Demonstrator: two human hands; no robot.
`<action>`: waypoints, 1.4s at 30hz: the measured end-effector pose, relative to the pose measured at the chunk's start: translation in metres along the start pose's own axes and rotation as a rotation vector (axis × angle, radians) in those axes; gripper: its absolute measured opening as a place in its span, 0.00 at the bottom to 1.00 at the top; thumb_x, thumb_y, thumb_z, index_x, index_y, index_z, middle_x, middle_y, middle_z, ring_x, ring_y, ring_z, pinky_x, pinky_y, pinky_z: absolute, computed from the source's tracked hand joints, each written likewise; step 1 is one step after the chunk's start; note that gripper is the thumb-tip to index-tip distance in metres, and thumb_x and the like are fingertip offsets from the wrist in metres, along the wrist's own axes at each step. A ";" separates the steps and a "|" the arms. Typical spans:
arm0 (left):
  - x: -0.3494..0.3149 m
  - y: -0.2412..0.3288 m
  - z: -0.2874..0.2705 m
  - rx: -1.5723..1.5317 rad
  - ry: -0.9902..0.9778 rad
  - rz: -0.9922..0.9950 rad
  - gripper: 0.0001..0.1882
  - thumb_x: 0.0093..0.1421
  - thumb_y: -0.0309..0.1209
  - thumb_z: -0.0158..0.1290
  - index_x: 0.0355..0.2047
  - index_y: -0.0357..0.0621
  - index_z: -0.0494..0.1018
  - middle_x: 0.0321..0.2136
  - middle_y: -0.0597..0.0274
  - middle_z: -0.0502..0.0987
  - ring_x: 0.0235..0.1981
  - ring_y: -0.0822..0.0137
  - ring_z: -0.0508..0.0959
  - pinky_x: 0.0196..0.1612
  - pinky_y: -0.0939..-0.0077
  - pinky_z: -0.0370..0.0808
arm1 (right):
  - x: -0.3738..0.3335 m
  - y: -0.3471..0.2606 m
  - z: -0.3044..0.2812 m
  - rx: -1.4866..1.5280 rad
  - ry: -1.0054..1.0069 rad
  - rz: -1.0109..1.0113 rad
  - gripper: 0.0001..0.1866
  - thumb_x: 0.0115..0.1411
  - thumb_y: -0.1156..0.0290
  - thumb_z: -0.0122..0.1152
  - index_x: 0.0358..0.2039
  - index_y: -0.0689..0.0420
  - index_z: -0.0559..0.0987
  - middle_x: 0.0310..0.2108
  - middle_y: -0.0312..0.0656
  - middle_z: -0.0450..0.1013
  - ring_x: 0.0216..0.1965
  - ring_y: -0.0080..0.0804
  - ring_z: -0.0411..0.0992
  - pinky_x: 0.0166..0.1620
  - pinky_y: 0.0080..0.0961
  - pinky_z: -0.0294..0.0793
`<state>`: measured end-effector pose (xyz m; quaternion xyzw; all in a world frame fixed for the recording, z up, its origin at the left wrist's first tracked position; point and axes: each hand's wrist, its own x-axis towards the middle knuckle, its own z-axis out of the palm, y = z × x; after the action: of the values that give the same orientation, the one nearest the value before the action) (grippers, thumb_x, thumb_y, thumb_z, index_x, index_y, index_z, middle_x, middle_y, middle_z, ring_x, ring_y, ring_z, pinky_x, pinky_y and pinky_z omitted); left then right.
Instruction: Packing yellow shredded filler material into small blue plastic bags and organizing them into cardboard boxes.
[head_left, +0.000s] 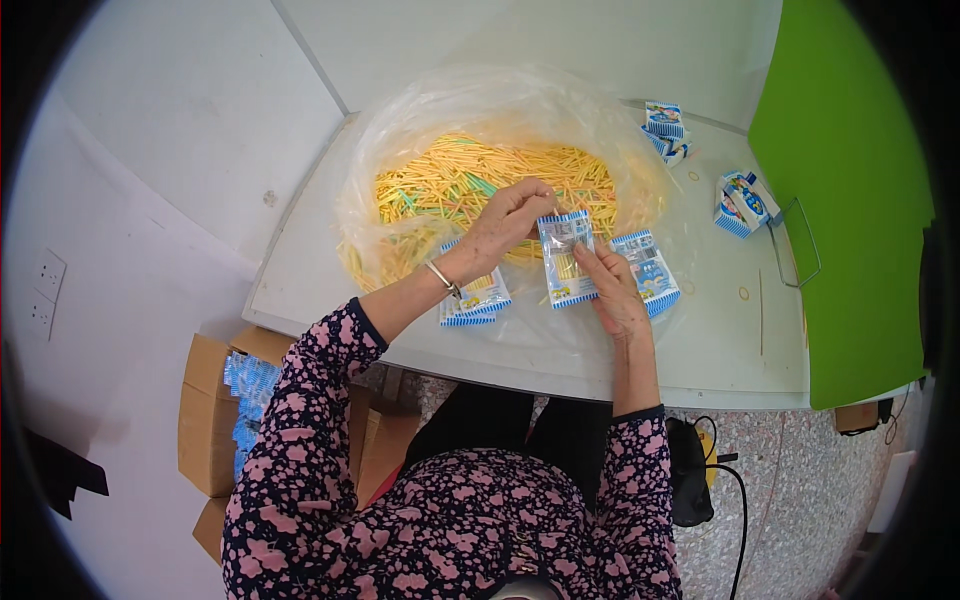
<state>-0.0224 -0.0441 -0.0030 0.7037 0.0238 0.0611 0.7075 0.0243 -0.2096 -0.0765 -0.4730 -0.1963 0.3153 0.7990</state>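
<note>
A small blue-and-white packet (567, 262) with a clear window stands tilted up in front of me, thin yellow sticks showing inside. My right hand (614, 287) grips its right side, thumb across the front. At the packet's top left corner, my left hand (513, 220) has its fingers pinched together; what they hold, if anything, is hidden. Behind both hands, a large clear plastic bag (385, 130) lies open, full of loose thin sticks (480, 165), mostly yellow with some green and pink. More packets (487, 292) lie under my left wrist, and others (652, 277) beside my right hand.
Further packets (664, 122) rest at the table's back right, near a bundle of packets (742, 205) by a wire stand (812, 240). A green panel (850, 200) borders the right side. Below left, a cardboard box (207, 420) holds blue packets. Rubber bands (743, 294) lie on the white table (715, 345).
</note>
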 end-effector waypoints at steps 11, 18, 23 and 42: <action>-0.005 0.008 -0.005 0.344 -0.082 0.100 0.15 0.59 0.34 0.50 0.42 0.37 0.72 0.31 0.67 0.74 0.34 0.79 0.72 0.40 0.84 0.70 | -0.001 -0.006 0.005 0.070 0.034 0.023 0.16 0.61 0.61 0.51 0.43 0.58 0.74 0.36 0.32 0.73 0.37 0.15 0.69 0.39 0.15 0.68; -0.005 -0.002 -0.011 0.339 -0.107 -0.040 0.11 0.56 0.31 0.52 0.35 0.36 0.74 0.30 0.67 0.75 0.32 0.80 0.71 0.38 0.84 0.69 | 0.003 0.001 -0.002 0.070 0.027 0.007 0.14 0.60 0.65 0.52 0.43 0.59 0.73 0.38 0.36 0.73 0.40 0.18 0.70 0.41 0.18 0.69; -0.006 -0.001 -0.005 0.354 -0.133 -0.076 0.11 0.54 0.31 0.54 0.35 0.36 0.73 0.29 0.68 0.74 0.31 0.80 0.71 0.35 0.83 0.69 | 0.003 -0.001 -0.004 -0.259 -0.023 0.050 0.13 0.57 0.69 0.57 0.42 0.60 0.75 0.34 0.34 0.74 0.34 0.16 0.70 0.40 0.17 0.69; -0.021 0.003 -0.035 0.175 -0.064 0.041 0.17 0.52 0.29 0.56 0.41 0.36 0.66 0.29 0.64 0.74 0.31 0.75 0.73 0.33 0.80 0.70 | -0.013 -0.031 0.002 -0.912 0.355 -0.332 0.14 0.51 0.64 0.62 0.33 0.63 0.77 0.30 0.39 0.74 0.30 0.29 0.70 0.34 0.25 0.67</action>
<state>-0.0470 -0.0122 -0.0009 0.7647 -0.0081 0.0506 0.6424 0.0230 -0.2283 -0.0481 -0.7820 -0.2475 -0.0188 0.5717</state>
